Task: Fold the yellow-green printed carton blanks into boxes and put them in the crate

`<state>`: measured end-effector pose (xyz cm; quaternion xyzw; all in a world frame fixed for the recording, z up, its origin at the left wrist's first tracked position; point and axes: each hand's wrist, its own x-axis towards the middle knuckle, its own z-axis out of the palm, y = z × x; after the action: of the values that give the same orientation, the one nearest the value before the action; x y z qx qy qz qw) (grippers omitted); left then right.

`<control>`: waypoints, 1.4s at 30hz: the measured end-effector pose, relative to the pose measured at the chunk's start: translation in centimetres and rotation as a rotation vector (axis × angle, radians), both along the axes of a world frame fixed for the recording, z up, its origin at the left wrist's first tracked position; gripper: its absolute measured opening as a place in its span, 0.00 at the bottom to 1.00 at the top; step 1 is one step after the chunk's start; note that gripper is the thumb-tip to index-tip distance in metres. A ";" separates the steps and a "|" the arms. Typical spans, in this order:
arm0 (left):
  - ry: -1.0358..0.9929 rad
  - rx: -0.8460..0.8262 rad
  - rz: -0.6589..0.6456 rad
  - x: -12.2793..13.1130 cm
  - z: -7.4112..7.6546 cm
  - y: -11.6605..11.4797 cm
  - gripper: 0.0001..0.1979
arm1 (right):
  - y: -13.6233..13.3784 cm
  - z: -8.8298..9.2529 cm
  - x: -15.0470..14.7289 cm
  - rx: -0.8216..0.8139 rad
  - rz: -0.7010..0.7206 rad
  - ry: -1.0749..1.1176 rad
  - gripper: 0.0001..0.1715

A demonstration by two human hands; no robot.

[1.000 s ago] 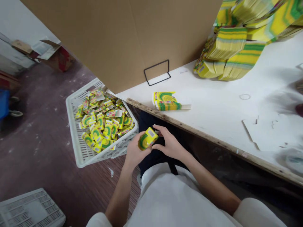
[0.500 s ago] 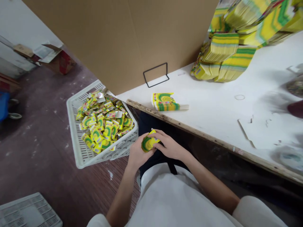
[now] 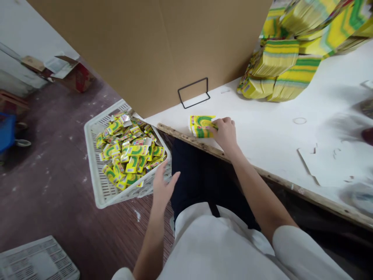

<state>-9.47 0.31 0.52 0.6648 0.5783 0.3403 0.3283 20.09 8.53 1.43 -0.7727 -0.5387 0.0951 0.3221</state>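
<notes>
My right hand (image 3: 225, 131) rests on a small stack of flat yellow-green carton blanks (image 3: 201, 125) at the near edge of the white table (image 3: 271, 132), its fingers curled on the stack's right end. My left hand (image 3: 162, 187) hangs open and empty beside the near right corner of the white plastic basket (image 3: 97, 186). The basket stands on the floor and holds several folded yellow-green boxes (image 3: 128, 153). The box I held earlier is no longer in my hands.
A tall cardboard sheet (image 3: 151, 46) stands behind the table with a black wire stand (image 3: 194, 93) at its foot. Big bundles of yellow-green blanks (image 3: 282, 70) lie at the far right. A white cardboard piece (image 3: 329, 163) lies to the right. Another white crate (image 3: 37, 260) sits lower left.
The folded box has left my hands. My right hand moved up to the stack of blanks on the table. My left hand opened and stayed near the basket.
</notes>
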 end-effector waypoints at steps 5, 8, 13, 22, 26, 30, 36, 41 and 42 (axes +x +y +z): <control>0.003 -0.095 -0.238 2.6 -0.8 -1.6 0.21 | 1.3 -1.4 0.5 -0.055 0.006 -0.068 0.16; 0.013 -0.106 -0.308 2.8 -0.6 -1.2 0.21 | 1.3 -1.0 0.2 -0.093 -0.028 -0.083 0.17; 0.017 -0.098 -0.320 2.7 -0.2 -0.2 0.21 | 1.3 -0.1 -0.3 -0.099 -0.061 -0.094 0.14; -0.687 -0.308 -0.224 4.7 -1.8 -1.0 0.39 | -3.2 1.4 -2.6 0.143 0.183 0.397 0.12; -1.103 -0.193 0.063 6.0 -0.5 0.0 0.33 | -8.4 0.4 -8.5 0.059 0.542 0.648 0.13; -1.094 -0.113 0.215 6.6 0.7 0.6 0.28 | -11.4 -1.0 -12.2 0.099 0.568 0.765 0.10; -0.705 0.150 0.266 6.9 -0.9 -1.0 0.24 | -11.5 -0.5 -11.7 0.164 0.508 0.777 0.11; -0.735 0.120 0.305 7.6 -1.0 -1.2 0.23 | -11.6 0.3 -11.0 0.071 0.469 0.828 0.10; -0.765 0.104 0.333 7.6 -0.7 -1.1 0.23 | -11.6 0.4 -10.9 0.023 0.473 0.939 0.10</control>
<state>-1.84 -0.78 -0.23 0.4039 0.4963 0.6397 0.4259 9.18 -3.10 1.80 -0.5003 -0.4971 0.4955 0.5071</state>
